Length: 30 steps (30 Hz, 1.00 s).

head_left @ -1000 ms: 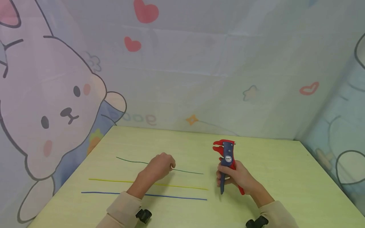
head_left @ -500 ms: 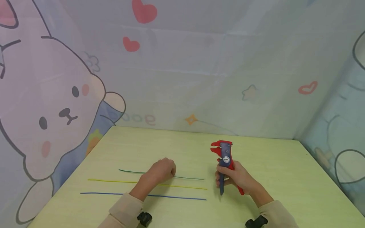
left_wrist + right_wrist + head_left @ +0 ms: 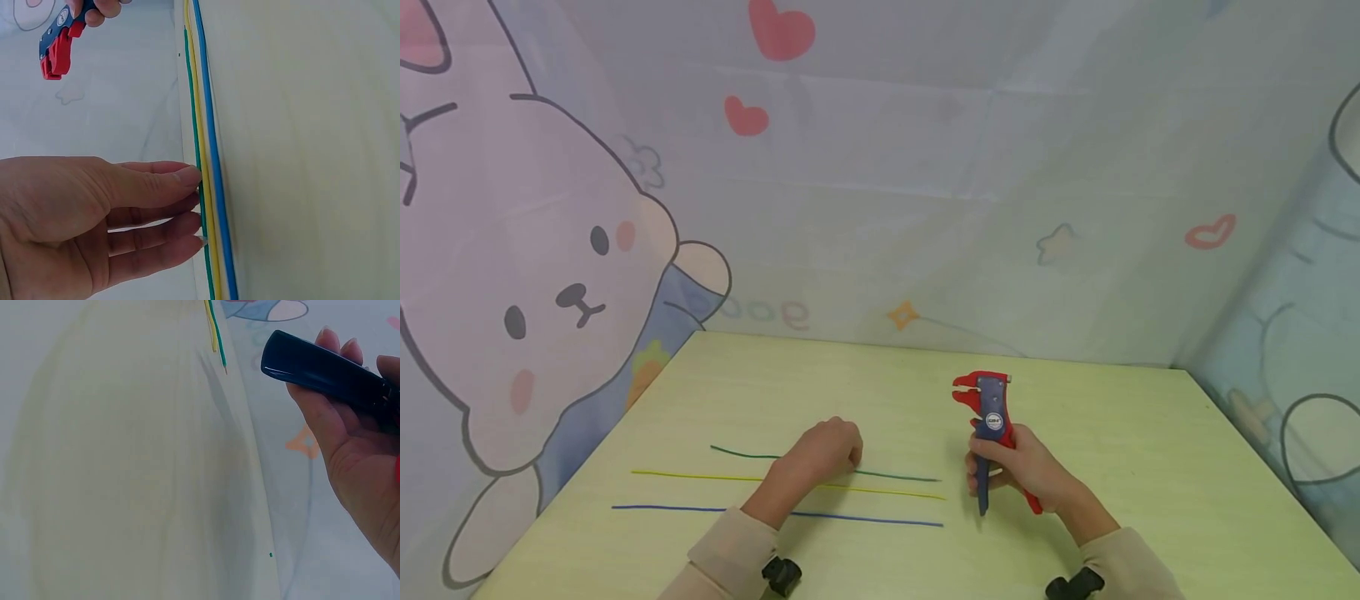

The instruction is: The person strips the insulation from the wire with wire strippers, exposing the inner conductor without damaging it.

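Observation:
My left hand (image 3: pixel 820 448) pinches a thin green wire (image 3: pixel 895 477) near its middle, thumb against fingers, as the left wrist view shows. This wire lies just beyond a yellow wire (image 3: pixel 692 476), and a blue wire (image 3: pixel 670 507) lies nearest me; all three run roughly side by side. At its right end, the green wire (image 3: pixel 219 337) shows a small copper-coloured tip in the right wrist view. To the right, my right hand (image 3: pixel 1026 467) grips a red and blue wire stripper (image 3: pixel 992 392) by its handles. The stripper's head points up and away, its jaws apart.
The pale yellow table (image 3: pixel 1150 467) stretches to a printed cloth backdrop (image 3: pixel 880 208) at its far edge. A tiny green bit (image 3: pixel 270 554) lies near the table edge in the right wrist view. Small black cameras (image 3: pixel 782 575) sit on both wrists.
My left hand has drawn the green wire nearer to the yellow one, and its right end has since swung closer still. The right hand with the wire stripper has barely shifted.

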Motion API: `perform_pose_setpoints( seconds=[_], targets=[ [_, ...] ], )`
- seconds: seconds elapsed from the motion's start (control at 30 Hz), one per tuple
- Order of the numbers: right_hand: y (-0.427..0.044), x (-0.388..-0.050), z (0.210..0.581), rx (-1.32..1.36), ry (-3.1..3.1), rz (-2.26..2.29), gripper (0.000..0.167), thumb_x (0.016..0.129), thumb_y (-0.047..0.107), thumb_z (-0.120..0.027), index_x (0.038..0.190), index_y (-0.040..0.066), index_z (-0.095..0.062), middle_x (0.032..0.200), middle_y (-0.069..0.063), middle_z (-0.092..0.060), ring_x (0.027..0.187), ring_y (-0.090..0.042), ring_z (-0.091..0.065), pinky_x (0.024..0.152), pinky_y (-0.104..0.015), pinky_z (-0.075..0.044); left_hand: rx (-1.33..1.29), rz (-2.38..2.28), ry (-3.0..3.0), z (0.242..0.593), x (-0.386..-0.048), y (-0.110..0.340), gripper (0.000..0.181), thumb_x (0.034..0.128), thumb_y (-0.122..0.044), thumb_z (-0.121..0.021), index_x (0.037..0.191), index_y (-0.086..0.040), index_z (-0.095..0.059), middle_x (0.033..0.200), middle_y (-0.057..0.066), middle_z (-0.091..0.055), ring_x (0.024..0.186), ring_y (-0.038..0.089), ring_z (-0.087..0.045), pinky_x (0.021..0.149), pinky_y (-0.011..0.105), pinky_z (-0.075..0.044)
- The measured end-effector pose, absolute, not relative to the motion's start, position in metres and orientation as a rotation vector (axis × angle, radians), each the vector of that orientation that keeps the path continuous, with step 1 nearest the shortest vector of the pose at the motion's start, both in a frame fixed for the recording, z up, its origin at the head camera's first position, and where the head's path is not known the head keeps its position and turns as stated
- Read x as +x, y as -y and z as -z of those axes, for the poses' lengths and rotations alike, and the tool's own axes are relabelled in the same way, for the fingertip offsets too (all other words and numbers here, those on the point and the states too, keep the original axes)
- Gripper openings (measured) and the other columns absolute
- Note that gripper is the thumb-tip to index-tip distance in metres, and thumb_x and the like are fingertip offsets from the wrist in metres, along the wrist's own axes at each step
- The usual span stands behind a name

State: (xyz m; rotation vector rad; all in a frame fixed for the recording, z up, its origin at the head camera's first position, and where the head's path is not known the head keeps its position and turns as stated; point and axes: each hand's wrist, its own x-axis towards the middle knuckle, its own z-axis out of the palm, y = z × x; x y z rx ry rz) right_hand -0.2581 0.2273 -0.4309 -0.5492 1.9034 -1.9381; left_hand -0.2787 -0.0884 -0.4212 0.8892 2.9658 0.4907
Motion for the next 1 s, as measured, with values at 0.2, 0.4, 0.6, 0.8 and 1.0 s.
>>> perform_pose_setpoints(
  seconds=[0.2, 0.4, 0.6, 0.8, 1.0],
  targets=[
    [-0.227, -0.259, 0.431, -0.546, -1.905, 1.932, 0.024, 0.104, 0.017, -0.056, 0.111, -0.006, -0.050, 0.088, -0.015, -0.066, 0.076, -0.030, -0.069, 0.078, -0.051, -0.057, 0.840, -0.382, -2.988, 0.412, -0.274, 0.087, 0.019, 0.0835, 0.006, -0.072, 0.073, -0.010, -0.074, 0.072, -0.002, -0.064, 0.061, 0.011, -0.046, 0.058, 0.031, -0.047],
    [-0.226, -0.258, 0.430, -0.526, -1.909, 1.924, 0.026, 0.104, 0.019, -0.056, 0.110, -0.006, -0.051, 0.087, -0.015, -0.067, 0.076, -0.030, -0.069, 0.078, -0.051, -0.057, 0.833, -0.302, -2.897, 0.403, -0.268, 0.090, 0.017, 0.0822, -0.002, -0.078, 0.072, -0.014, -0.072, 0.069, -0.007, -0.059, 0.061, 0.010, -0.046, 0.058, 0.031, -0.045],
    [-0.226, -0.258, 0.432, -0.523, -1.902, 1.927, 0.025, 0.104, 0.018, -0.056, 0.110, -0.006, -0.051, 0.087, -0.014, -0.067, 0.076, -0.030, -0.069, 0.078, -0.052, -0.057, 0.819, -0.332, -2.810, 0.403, -0.267, 0.092, 0.018, 0.0777, -0.013, -0.086, 0.071, -0.018, -0.071, 0.070, -0.012, -0.058, 0.063, 0.009, -0.051, 0.058, 0.031, -0.045],
    [-0.226, -0.259, 0.432, -0.530, -1.899, 1.920, 0.026, 0.103, 0.018, -0.057, 0.109, -0.006, -0.051, 0.087, -0.015, -0.067, 0.076, -0.030, -0.069, 0.078, -0.052, -0.057, 0.847, -0.297, -2.801, 0.402, -0.264, 0.090, 0.020, 0.0789, -0.005, -0.082, 0.069, -0.019, -0.070, 0.069, -0.012, -0.058, 0.062, 0.008, -0.050, 0.058, 0.030, -0.044],
    [-0.228, -0.260, 0.433, -0.525, -1.914, 1.925, 0.026, 0.103, 0.017, -0.057, 0.111, -0.007, -0.049, 0.088, -0.017, -0.066, 0.076, -0.031, -0.069, 0.078, -0.052, -0.057, 0.867, -0.157, -2.826, 0.402, -0.261, 0.086, 0.027, 0.0841, -0.006, -0.077, 0.066, -0.015, -0.060, 0.062, -0.008, -0.046, 0.056, 0.009, -0.037, 0.054, 0.027, -0.033]
  ],
)
